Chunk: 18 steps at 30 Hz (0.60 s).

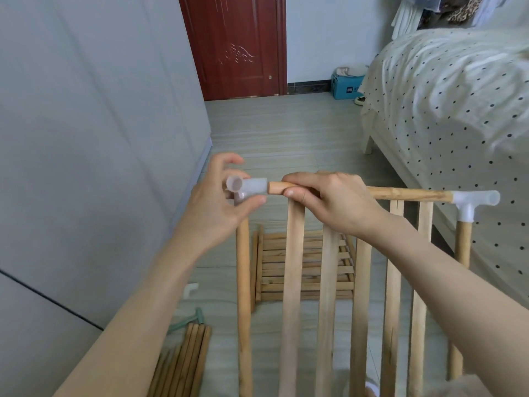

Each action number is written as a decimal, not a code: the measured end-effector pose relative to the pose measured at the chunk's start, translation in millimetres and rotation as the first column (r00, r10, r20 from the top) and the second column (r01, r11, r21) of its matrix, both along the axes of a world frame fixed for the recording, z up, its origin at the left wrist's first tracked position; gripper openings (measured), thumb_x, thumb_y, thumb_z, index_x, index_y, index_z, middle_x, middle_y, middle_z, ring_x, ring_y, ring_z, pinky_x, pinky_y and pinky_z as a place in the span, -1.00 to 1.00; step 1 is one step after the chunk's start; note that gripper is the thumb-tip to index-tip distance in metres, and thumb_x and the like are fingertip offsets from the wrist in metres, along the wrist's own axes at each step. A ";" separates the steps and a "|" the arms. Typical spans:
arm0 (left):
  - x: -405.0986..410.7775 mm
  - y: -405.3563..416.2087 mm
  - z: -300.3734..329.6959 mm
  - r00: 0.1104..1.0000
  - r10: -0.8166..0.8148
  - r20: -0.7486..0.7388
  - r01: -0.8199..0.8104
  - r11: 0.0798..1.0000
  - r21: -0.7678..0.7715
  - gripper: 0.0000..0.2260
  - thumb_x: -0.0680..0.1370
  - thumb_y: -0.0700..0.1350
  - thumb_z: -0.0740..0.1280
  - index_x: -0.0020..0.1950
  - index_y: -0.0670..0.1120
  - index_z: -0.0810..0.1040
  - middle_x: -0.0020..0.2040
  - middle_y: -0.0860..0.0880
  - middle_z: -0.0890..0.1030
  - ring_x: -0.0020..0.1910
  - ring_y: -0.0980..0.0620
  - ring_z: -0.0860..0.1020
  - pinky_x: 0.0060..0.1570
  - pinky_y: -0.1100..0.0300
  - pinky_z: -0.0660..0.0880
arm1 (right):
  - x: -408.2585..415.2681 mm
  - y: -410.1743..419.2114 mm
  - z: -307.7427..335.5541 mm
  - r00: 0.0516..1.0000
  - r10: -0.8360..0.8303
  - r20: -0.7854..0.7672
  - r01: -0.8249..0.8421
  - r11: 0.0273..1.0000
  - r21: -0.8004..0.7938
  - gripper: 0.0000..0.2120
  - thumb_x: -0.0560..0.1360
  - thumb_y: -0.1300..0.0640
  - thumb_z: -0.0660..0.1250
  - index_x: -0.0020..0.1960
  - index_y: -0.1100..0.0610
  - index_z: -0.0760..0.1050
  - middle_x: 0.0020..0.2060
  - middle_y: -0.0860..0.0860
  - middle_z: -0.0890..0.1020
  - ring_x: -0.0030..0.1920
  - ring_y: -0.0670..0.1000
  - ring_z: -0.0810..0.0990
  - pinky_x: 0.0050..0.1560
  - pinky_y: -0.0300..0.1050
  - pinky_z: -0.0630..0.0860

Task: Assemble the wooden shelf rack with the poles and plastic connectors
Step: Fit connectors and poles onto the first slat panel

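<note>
Now the left hand (226,200) pinches a translucent plastic connector (248,188), its socket just off the round rail (406,194) end that the right hand (329,200) grips. Best keep socket and rail in line, then push straight. Smooth plastic, grainy dowel wood; 1 white connector (472,200) caps the far end.
</note>
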<state>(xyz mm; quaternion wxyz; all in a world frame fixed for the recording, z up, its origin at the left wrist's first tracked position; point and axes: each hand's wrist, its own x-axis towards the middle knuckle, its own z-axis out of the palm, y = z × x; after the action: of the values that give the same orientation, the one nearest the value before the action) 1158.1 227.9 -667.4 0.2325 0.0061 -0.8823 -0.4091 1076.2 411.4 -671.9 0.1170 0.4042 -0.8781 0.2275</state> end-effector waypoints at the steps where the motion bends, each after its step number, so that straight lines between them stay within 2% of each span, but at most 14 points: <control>1: -1.2 1.0 0.6 1.000 -0.006 -0.016 0.007 0.998 0.065 -0.58 0.38 -0.10 0.51 0.03 0.24 0.37 -0.06 0.11 0.58 -0.08 0.09 0.59 -0.01 0.18 0.51 | -0.4 -0.2 1.4 0.999 0.003 0.045 -0.001 1.000 -0.031 -0.64 0.54 -0.22 0.02 0.17 -0.17 0.48 -0.25 -0.11 0.60 -0.17 -0.05 0.54 -0.21 -0.12 0.37; 4: -6.5 9.1 -0.4 1.000 -0.009 -0.014 0.011 0.986 0.166 -0.66 0.34 -0.11 0.53 -0.07 0.18 0.45 -0.24 0.12 0.55 -0.23 0.21 0.55 -0.15 0.25 0.50 | -3.3 1.4 4.4 0.992 0.019 0.121 -0.008 0.996 -0.091 -0.70 0.55 -0.21 0.06 0.12 -0.18 0.50 -0.29 -0.14 0.57 -0.28 -0.14 0.47 -0.22 -0.14 0.34; 6: -10.7 16.3 -1.6 0.999 0.015 -0.029 -0.011 0.989 0.148 -0.68 0.32 -0.08 0.54 -0.11 0.13 0.45 -0.29 0.12 0.52 -0.33 0.26 0.48 -0.25 0.31 0.44 | -4.6 4.7 5.3 0.987 0.027 0.158 -0.011 0.995 -0.098 -0.71 0.54 -0.20 0.08 0.10 -0.18 0.51 -0.29 -0.14 0.57 -0.29 -0.15 0.46 -0.23 -0.16 0.32; 9: -15.0 23.8 -0.7 0.997 0.052 -0.062 -0.046 0.995 0.091 -0.69 0.30 -0.02 0.55 -0.14 0.05 0.44 -0.29 0.13 0.50 -0.34 0.29 0.44 -0.35 0.45 0.35 | -5.5 10.0 4.3 0.973 0.035 0.230 -0.008 0.993 -0.120 -0.74 0.55 -0.18 0.11 0.06 -0.15 0.52 -0.30 -0.13 0.56 -0.27 -0.17 0.47 -0.21 -0.19 0.31; 13: -16.9 29.8 1.6 0.995 0.058 -0.084 -0.053 0.997 0.059 -0.68 0.30 0.01 0.54 -0.10 -0.01 0.47 -0.27 0.16 0.49 -0.31 0.34 0.43 -0.33 0.47 0.32 | -7.1 15.6 4.5 0.960 0.061 0.272 -0.018 0.987 -0.157 -0.76 0.55 -0.15 0.13 0.05 -0.12 0.53 -0.34 -0.12 0.53 -0.31 -0.16 0.45 -0.23 -0.25 0.31; 18: -16.5 32.6 2.8 0.993 0.058 -0.105 -0.052 0.997 0.055 -0.69 0.31 -0.01 0.54 -0.12 -0.01 0.46 -0.28 0.16 0.48 -0.32 0.36 0.44 -0.33 0.50 0.33 | -6.8 16.1 2.1 0.962 0.056 0.269 -0.011 0.986 -0.167 -0.77 0.55 -0.17 0.13 0.01 -0.16 0.53 -0.33 -0.11 0.54 -0.30 -0.16 0.45 -0.22 -0.21 0.35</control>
<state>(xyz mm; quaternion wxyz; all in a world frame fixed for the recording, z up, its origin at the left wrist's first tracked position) 1141.6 260.5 -664.5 0.2903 0.0145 -0.8572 -0.4252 1069.3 427.6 -669.8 0.0242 0.3728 -0.8572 0.3543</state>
